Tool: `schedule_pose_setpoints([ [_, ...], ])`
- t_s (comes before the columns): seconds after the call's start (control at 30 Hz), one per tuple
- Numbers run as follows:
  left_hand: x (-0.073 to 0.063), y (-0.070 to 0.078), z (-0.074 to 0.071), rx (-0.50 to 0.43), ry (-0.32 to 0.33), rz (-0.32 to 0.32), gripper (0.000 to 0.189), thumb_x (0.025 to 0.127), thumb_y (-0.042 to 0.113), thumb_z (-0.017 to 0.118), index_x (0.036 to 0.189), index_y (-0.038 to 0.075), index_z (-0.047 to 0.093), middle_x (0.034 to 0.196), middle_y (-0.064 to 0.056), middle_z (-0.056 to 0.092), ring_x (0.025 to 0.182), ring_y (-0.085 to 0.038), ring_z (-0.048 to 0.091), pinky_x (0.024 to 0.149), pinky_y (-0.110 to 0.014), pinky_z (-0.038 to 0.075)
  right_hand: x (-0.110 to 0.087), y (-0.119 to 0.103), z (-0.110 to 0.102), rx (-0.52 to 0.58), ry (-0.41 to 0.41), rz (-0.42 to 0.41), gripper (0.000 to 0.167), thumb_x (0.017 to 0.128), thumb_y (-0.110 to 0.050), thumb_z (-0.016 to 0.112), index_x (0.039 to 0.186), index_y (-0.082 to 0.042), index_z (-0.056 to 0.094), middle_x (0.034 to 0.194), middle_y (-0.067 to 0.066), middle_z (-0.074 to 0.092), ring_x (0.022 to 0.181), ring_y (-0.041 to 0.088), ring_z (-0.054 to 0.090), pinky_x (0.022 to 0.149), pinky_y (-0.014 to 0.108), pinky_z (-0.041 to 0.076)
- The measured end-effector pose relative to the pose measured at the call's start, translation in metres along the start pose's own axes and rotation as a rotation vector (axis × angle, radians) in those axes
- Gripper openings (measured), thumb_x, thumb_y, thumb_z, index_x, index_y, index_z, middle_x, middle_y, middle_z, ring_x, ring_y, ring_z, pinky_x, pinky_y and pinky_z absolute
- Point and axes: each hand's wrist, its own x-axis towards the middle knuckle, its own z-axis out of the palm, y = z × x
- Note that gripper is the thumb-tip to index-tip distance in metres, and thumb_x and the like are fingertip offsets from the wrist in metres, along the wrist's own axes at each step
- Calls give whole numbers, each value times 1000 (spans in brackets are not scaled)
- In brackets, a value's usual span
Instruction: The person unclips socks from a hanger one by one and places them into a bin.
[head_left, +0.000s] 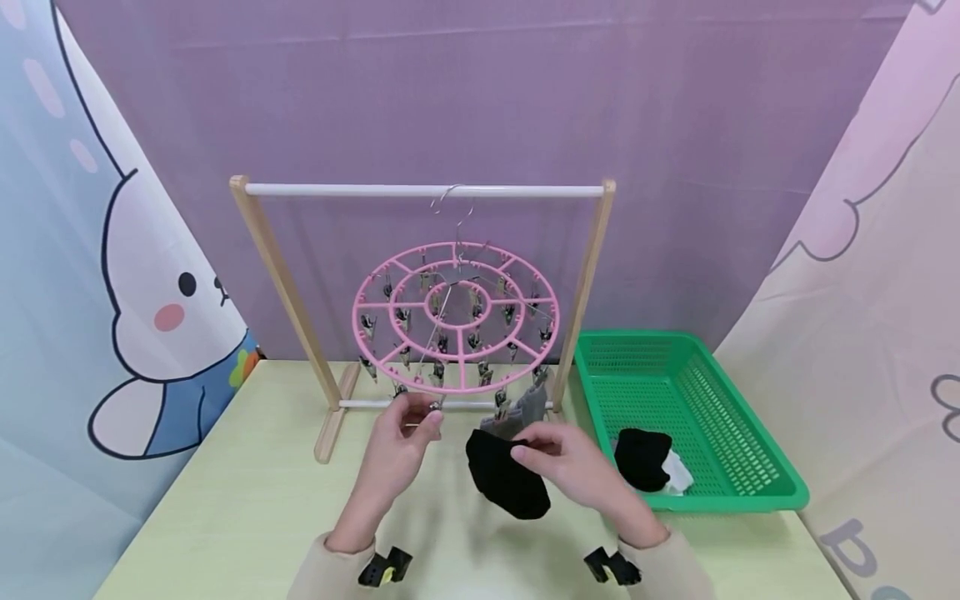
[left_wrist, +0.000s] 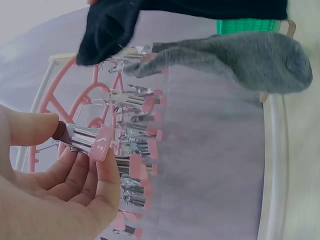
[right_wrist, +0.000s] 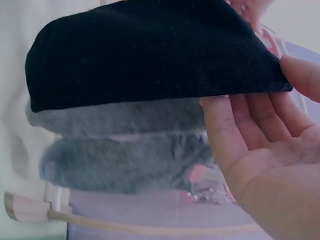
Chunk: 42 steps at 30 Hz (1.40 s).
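Note:
My left hand (head_left: 401,442) pinches a metal clip with pink tips (left_wrist: 90,140) between thumb and fingers, at the near edge of the round pink hanger (head_left: 462,390). A black sock (head_left: 506,479) hangs from my right hand (head_left: 577,467), its edge held between thumb and fingers in the right wrist view. Grey socks (head_left: 531,407) dangle from clips on the hanger's right side, just behind the black one. More metal clips (left_wrist: 132,100) line the hanger's rings.
A wooden stand with a white top bar (head_left: 360,191) carries the hanger by its hook. To the right, a green basket (head_left: 750,502) contains a black sock (head_left: 642,458) and a white piece of cloth (head_left: 677,475). Pale yellow tabletop (head_left: 225,500) lies beneath.

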Motion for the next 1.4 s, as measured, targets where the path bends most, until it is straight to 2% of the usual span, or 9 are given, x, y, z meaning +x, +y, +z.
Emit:
schedule_pose_setpoints([
  [0.17,0,-4,-5,-4,30,-20,22,100,9,64,120,0,62,104,-14,65,88,-23,67,80,-33,57,-5,-6,-16,6,51,15,21,100,-21,67,112,-6,74,103,7,70,87,19,65,75,29,54],
  [0.4,1,-8,-10,-20,68,-23,25,100,9,63,123,0,62,107,-15,64,91,-26,67,81,-29,57,-14,-8,-38,23,126,26,22,100,-20,67,114,-5,73,109,8,72,94,20,67,81,30,55],
  [0.57,3,-11,-13,-25,96,-31,25,100,9,63,123,0,61,108,-16,64,91,-25,66,82,-28,56,-18,-6,-54,4,178,15,19,100,-19,66,111,-5,73,105,8,71,94,18,67,81,30,55],
  [0.77,5,-13,-17,-40,133,-26,25,100,8,63,123,-2,61,108,-16,63,91,-26,66,81,-29,56,-27,-8,-75,-36,241,27,23,101,-22,65,116,-6,72,109,8,70,97,14,66,84,30,56],
  [0.9,6,-15,-19,-41,151,-26,25,100,8,63,123,-2,60,108,-16,63,90,-24,66,79,-25,56,-33,-11,-88,-47,283,27,26,103,-22,63,120,-4,70,108,9,70,95,15,65,84,30,56],
  [1.03,7,-16,-21,-40,182,-31,25,100,9,63,122,-3,60,108,-16,63,88,-18,65,78,-22,55,-40,-12,-100,-38,333,63,31,103,-27,63,122,-3,68,100,7,69,94,17,63,83,29,55],
  [1.2,8,-16,-23,-50,208,-33,26,101,10,62,123,-4,60,108,-17,63,87,-16,64,79,-22,54,-47,-4,-113,-20,384,78,34,103,-30,62,125,-3,67,94,8,68,93,19,62,82,28,55],
  [1.4,9,-15,-23,-64,217,-39,26,101,8,62,123,-5,60,109,-19,63,87,-15,64,80,-22,56,-54,12,-123,13,424,111,37,104,-29,60,125,1,65,99,3,68,92,16,65,82,28,57],
])
